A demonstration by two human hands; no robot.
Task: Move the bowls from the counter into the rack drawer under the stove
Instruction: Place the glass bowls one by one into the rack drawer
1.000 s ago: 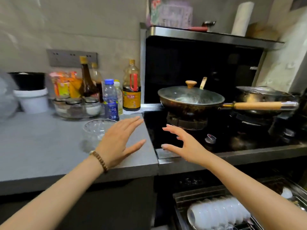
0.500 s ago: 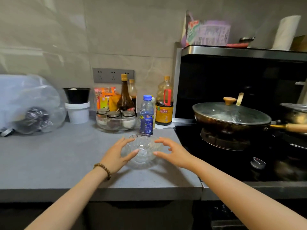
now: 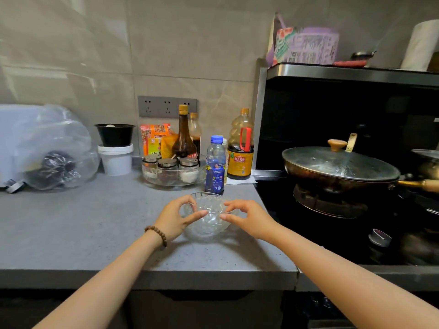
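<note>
Just behind the glass bowl [image 3: 209, 218] stands a blue-capped water bottle [image 3: 215, 165], nearly touching its far rim, and it is the nearest thing to the fingers. Behind the bowl and to the right is a large soy sauce bottle [image 3: 240, 148]; behind it and to the left, a clear round tray [image 3: 152, 180] holds three lidded spice jars [image 3: 167, 168], with dark sauce bottles [image 3: 184, 136] and orange seasoning packets [image 3: 155, 138] further back. Well left of the bowl a black bowl [image 3: 115, 136] sits on a white tub [image 3: 115, 160], beside a crumpled clear plastic bag [image 3: 54, 148]. To the right of the bowl begins the black stove [image 3: 280, 210], carrying a wok [image 3: 332, 184] under a glass lid [image 3: 339, 163]. The bowl itself stands on the grey counter [image 3: 83, 229], near its right end, between the two hands. The left hand [image 3: 174, 220], a beaded bracelet [image 3: 156, 235] at its wrist, curls thumb and fingers over the bowl's left rim; the right hand [image 3: 250, 220] pinches the right rim the same way, thumb on the near side, fingers on the far side. Whether the bowl's base is off the counter cannot be told.
</note>
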